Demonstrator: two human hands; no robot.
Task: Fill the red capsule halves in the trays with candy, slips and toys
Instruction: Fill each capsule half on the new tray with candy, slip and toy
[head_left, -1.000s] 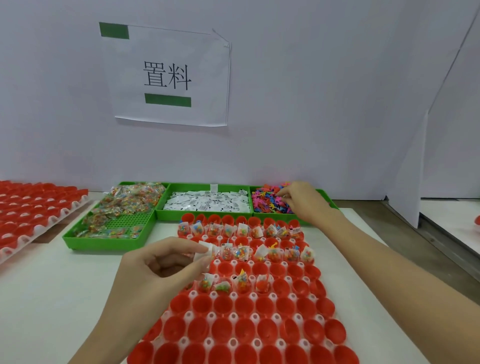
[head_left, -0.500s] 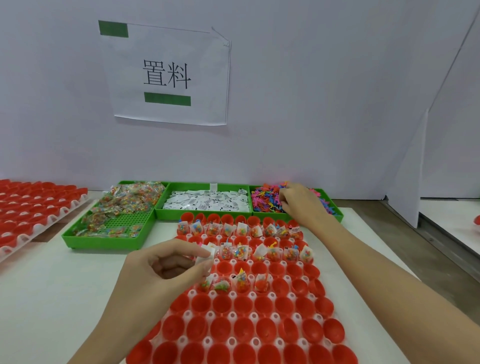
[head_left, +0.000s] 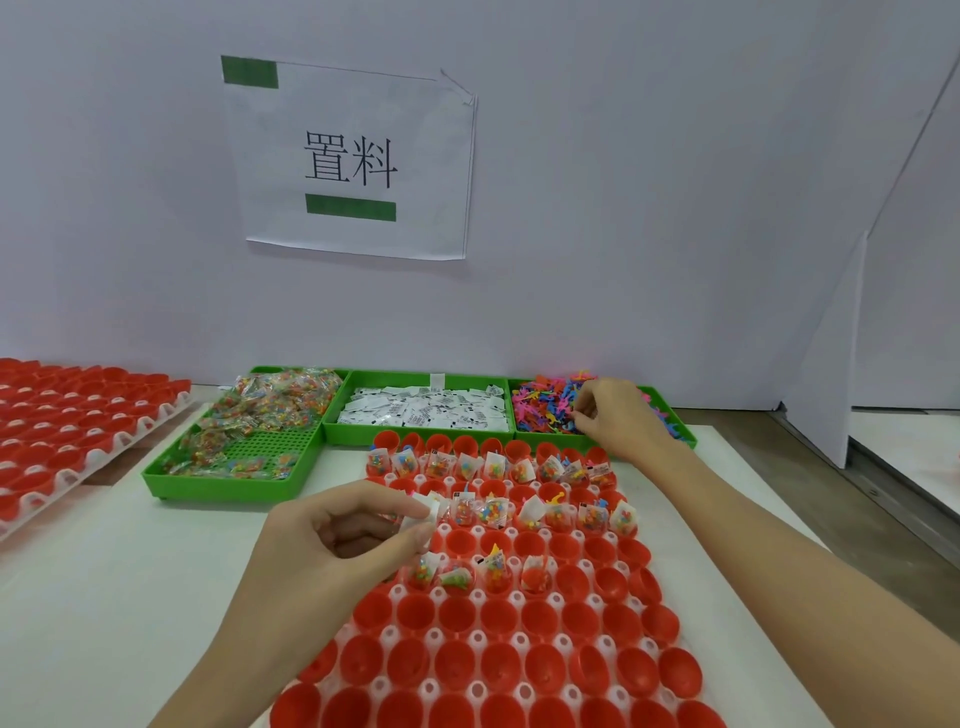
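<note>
Head view
Left hand: the left hand (head_left: 337, 535) is at lower centre of the frame, over the left edge of the tray (head_left: 498, 636); thumb and forefinger pinch a white slip (head_left: 430, 512), the other fingers curl underneath.
Right hand: the right hand (head_left: 615, 415) reaches to the centre right of the frame, fingers curled down into the toys (head_left: 543, 408); whether it has one pinched I cannot tell.
Tray: a white tray of red capsule halves (head_left: 519, 665) lies on the counter (head_left: 130, 597), from centre to the bottom edge. The two far rows hold candy packets and slips; some in the second row also show a toy. Four cups of a nearer row, just right of the left hand, are filled too. The nearest rows are bare red cups.
Candy bin: a green bin (head_left: 228, 486) at centre left holds clear packets of candy (head_left: 270, 410).
Slip bin: the middle green bin (head_left: 415, 441) touches the candy bin and holds white slips (head_left: 426, 413).
Toy bin: the right green bin (head_left: 680, 428) holds the pink, blue and orange toys.
Second tray: another tray of red halves (head_left: 62, 431) sits at the left edge.
Sign: a paper sign (head_left: 353, 161) with green tape hangs on the wall at upper centre.
</note>
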